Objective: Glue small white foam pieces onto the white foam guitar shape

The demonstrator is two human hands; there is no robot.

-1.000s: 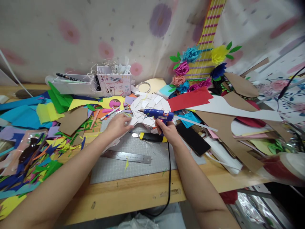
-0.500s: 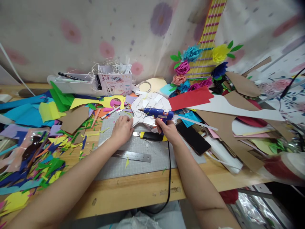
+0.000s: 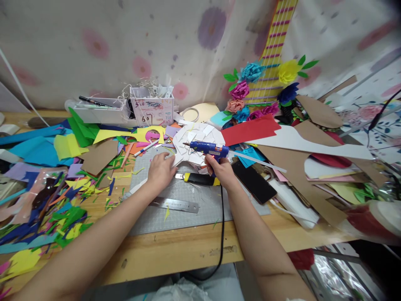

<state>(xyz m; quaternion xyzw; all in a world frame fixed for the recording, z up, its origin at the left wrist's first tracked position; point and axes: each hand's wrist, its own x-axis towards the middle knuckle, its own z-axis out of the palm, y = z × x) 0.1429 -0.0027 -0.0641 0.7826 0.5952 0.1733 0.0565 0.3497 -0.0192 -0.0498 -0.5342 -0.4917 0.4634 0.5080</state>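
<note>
The near edge of the worktop (image 3: 175, 255) runs across the lower view, with a strip of wood exposed between it and the cutting mat (image 3: 184, 222). A black cable (image 3: 222, 234) crosses this strip and passes over the edge. On the mat, a steel ruler (image 3: 178, 205) lies with its left end behind the left forearm, and a gray band of mat separates it from the mat's near edge. Beyond the ruler, a yellow-and-black utility knife (image 3: 202, 179) lies crosswise between the hands, blade to the left.

The left hand (image 3: 161, 172) rests at the near left edge of the white rounded piece (image 3: 200, 133); whether its grip is clamped on that edge cannot be told. The right hand (image 3: 221, 169) has its grip closed around the handle of the blue glue gun (image 3: 206, 147). The nozzle points left, over the white piece; contact cannot be determined. A white stick extends from the rear of the gun, above the phone (image 3: 253, 182).

Paper scraps (image 3: 70, 217) crowd the left side, and brown cardboard (image 3: 288, 165) limits lateral room on the right. Behind the white piece stand a white box (image 3: 153, 110) and, farther right, a yellow striped neck with paper flowers (image 3: 252, 72), both in front of the patterned curtain (image 3: 175, 33)
</note>
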